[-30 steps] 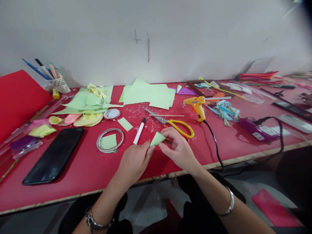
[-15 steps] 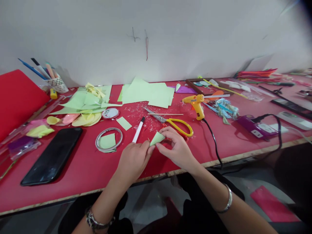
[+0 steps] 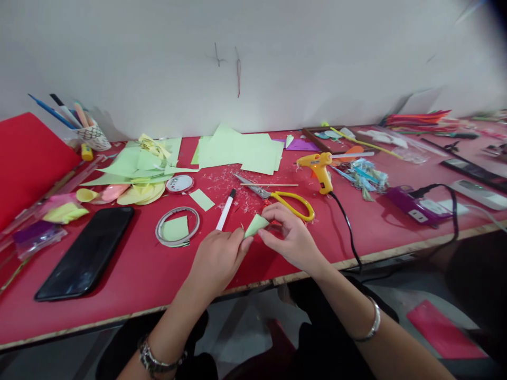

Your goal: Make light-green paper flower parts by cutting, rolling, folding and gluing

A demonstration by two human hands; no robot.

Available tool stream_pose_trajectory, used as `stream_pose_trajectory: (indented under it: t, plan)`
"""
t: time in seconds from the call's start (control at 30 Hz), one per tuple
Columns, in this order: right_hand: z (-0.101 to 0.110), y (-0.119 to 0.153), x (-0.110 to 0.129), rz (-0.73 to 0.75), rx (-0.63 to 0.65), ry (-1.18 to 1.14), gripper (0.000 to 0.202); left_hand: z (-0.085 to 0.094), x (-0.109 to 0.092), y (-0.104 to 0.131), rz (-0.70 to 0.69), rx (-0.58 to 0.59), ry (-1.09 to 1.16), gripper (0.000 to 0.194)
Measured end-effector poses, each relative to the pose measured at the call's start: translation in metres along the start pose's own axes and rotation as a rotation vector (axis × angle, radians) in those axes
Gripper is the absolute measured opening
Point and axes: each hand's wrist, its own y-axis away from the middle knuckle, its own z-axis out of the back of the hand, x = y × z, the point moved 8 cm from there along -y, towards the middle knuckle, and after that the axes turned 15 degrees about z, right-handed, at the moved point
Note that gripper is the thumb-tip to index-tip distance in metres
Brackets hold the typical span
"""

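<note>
A small piece of light green paper (image 3: 255, 226), folded or rolled into a pointed shape, is held above the red table near its front edge. My left hand (image 3: 217, 254) pinches its lower left end between thumb and fingers. At its right tip, the thumb and index finger of my right hand (image 3: 291, 238) close around the paper. A white marker with a black cap (image 3: 225, 210) lies just beyond my left hand. Yellow-handled scissors (image 3: 293, 205) rest behind my right hand, with a thin wooden stick (image 3: 273, 184) across the blades.
A roll of tape (image 3: 158, 232) and a black phone (image 3: 85, 253) lie to the left. Green paper sheets (image 3: 237, 150) are by the wall. On the right are a yellow glue gun (image 3: 322, 171), its black cord (image 3: 348, 232) over the table edge, and a purple power strip (image 3: 415, 206).
My right thumb has shifted slightly right along the green paper, showing a little more of its tip. My left hand keeps its pinch. Nothing else on the table has moved.
</note>
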Motion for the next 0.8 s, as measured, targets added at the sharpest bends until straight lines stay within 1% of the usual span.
stream_pose_trajectory:
  t: [0.1, 0.17, 0.33, 0.43, 0.63, 0.7, 0.8]
  plan:
    - [-0.004, 0.001, 0.001, -0.003, 0.052, 0.016, 0.006, -0.001, 0.000, 0.000, -0.003, 0.012, 0.006, 0.047]
    - [-0.005, 0.001, 0.001, -0.005, 0.062, 0.030, 0.004, -0.001, 0.001, 0.000, -0.003, 0.013, 0.017, 0.047]
    - [0.004, 0.001, -0.001, -0.018, -0.033, 0.000, 0.019, 0.000, 0.004, -0.001, 0.036, 0.020, 0.015, 0.044]
    - [0.007, 0.001, -0.001, -0.015, -0.072, -0.052, 0.019, 0.001, 0.006, -0.002, 0.056, 0.023, 0.006, 0.045]
    - [-0.001, 0.001, 0.004, 0.048, 0.017, 0.014, 0.010, 0.001, 0.005, 0.000, 0.035, 0.015, 0.011, 0.045]
    - [-0.002, 0.002, 0.002, 0.017, -0.002, -0.004, 0.019, 0.001, 0.005, 0.000, 0.034, 0.022, 0.015, 0.045]
    - [0.001, 0.004, -0.003, -0.040, -0.084, -0.083, 0.037, 0.002, 0.008, -0.001, 0.071, 0.043, 0.041, 0.045]
